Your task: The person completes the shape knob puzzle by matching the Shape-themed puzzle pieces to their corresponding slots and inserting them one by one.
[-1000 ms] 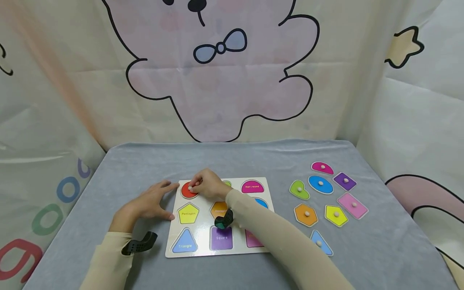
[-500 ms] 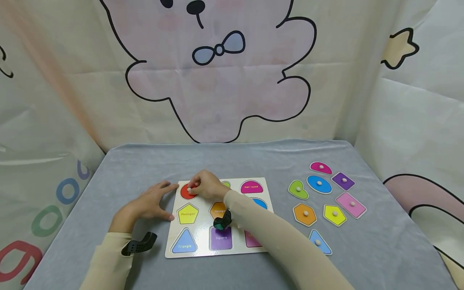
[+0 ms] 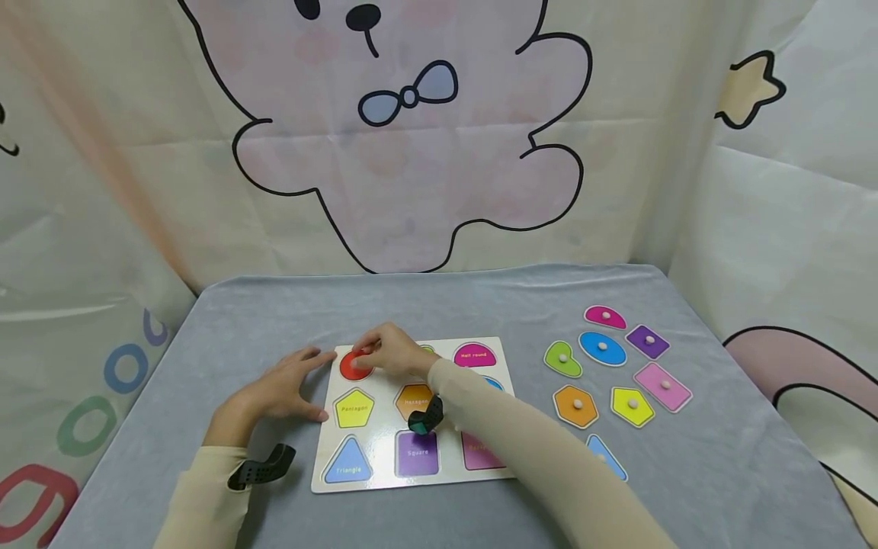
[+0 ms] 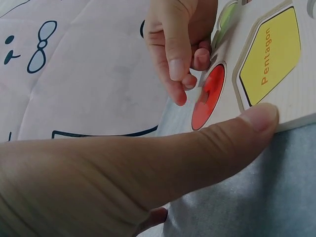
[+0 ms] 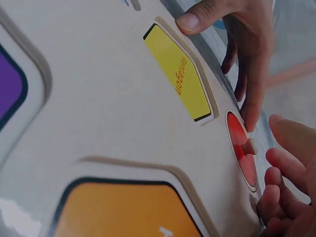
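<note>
A white wooden puzzle board (image 3: pixel 384 427) with coloured shape recesses lies on the cloth. In its upper left recess sits a red circle piece (image 3: pixel 354 369), whose small round knob (image 5: pixel 252 146) stands free in the right wrist view. My right hand (image 3: pixel 394 352) hovers right beside that knob, fingers loosely bent and apart from it, holding nothing. My left hand (image 3: pixel 274 389) is spread along the board's left side. Its thumb (image 4: pixel 217 148) rests at the edge near the yellow pentagon recess (image 4: pixel 271 54), and its fingertips reach the upper left corner.
Several knobbed pieces lie right of the board, among them a green heart (image 3: pixel 563 359), a blue oval (image 3: pixel 602 349), an orange hexagon (image 3: pixel 576 407) and a yellow pentagon (image 3: pixel 632 407). My right forearm (image 3: pixel 535 450) crosses the board's lower right part and overlaps the blue triangle (image 3: pixel 607 457).
My right fingers pinched the red circle's knob earlier and have now let it go, lifting slightly off. The left hand keeps its place. The head view has shifted a little.
</note>
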Demonstrator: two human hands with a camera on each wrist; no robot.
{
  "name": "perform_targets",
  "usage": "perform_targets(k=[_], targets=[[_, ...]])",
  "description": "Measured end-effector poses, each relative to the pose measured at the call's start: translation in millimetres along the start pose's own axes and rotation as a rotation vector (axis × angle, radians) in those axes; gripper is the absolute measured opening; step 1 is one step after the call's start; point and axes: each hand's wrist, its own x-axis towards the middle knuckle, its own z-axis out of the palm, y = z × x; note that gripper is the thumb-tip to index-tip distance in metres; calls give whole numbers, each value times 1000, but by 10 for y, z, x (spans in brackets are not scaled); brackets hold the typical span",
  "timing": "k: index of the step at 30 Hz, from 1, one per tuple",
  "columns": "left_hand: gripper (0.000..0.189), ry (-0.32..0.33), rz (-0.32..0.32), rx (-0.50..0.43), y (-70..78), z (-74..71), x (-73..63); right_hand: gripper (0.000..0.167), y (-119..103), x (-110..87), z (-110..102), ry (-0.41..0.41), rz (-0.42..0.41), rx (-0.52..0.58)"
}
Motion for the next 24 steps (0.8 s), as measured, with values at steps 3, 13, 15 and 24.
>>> perform_targets(k=[3, 13, 15, 24], targets=[[106, -1, 8, -1, 4, 4, 6, 29, 31, -3, -29, 11, -18, 31], [106, 3, 3, 4, 27, -1, 27, 35, 20, -76, -167, 34, -90, 28], [105, 4, 0, 3, 27, 3, 30, 35, -6, -111, -211, 31, -90, 10], [107, 8, -9, -2, -3, 7, 5, 34, -68, -312, -388, 13, -103, -57]])
